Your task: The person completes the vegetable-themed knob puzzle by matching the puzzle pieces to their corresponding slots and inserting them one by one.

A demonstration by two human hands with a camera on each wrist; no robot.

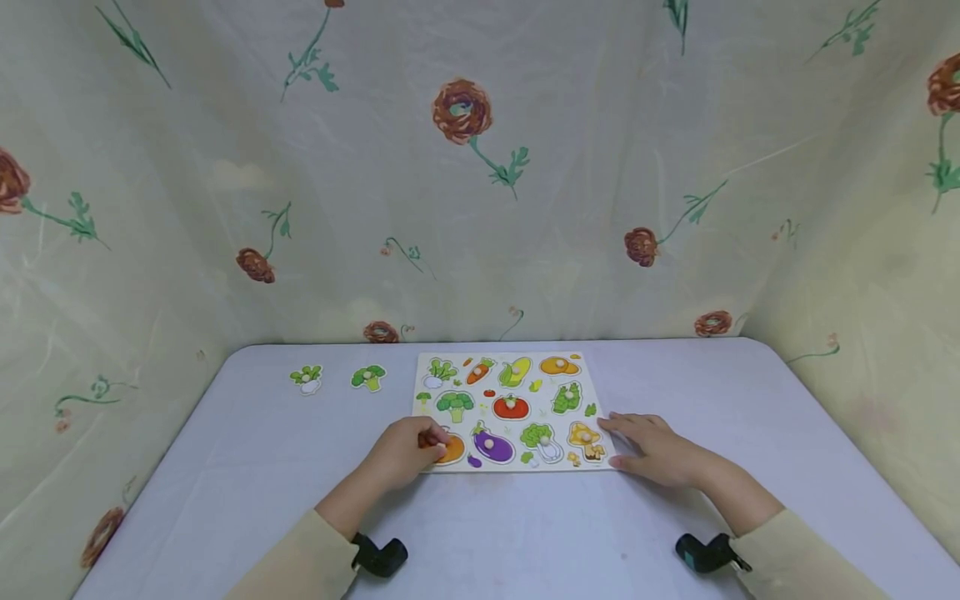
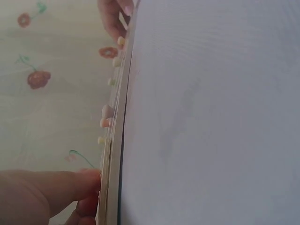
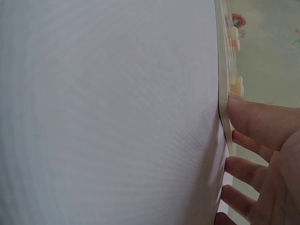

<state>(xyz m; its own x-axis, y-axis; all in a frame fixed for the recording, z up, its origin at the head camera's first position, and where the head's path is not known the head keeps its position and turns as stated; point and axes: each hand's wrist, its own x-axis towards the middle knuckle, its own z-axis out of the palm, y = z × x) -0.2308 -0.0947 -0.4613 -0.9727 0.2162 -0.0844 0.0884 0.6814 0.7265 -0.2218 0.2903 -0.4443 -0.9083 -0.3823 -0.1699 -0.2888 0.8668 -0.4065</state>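
Observation:
A white peg puzzle board (image 1: 442, 385) with vegetable pictures lies flat on the table. My left hand (image 1: 405, 450) is at its near left corner, thumb and fingertips pinching the orange round vegetable piece (image 1: 453, 450) and covering its left part. In the left wrist view, the thumb (image 2: 84, 183) is right at the board's top face. My right hand (image 1: 656, 450) rests at the board's right edge, fingers extended. Its thumb (image 3: 258, 122) touches the near right corner in the right wrist view. A purple eggplant piece (image 1: 501, 450) sits beside the orange one.
Left of the board lie a loose broccoli piece (image 1: 368, 378) and a loose white-rooted leafy vegetable piece (image 1: 307, 379). Small knobs stand up from the pieces on the board. A flower-patterned curtain (image 1: 570, 208) hangs behind the white-covered table (image 1: 525, 533).

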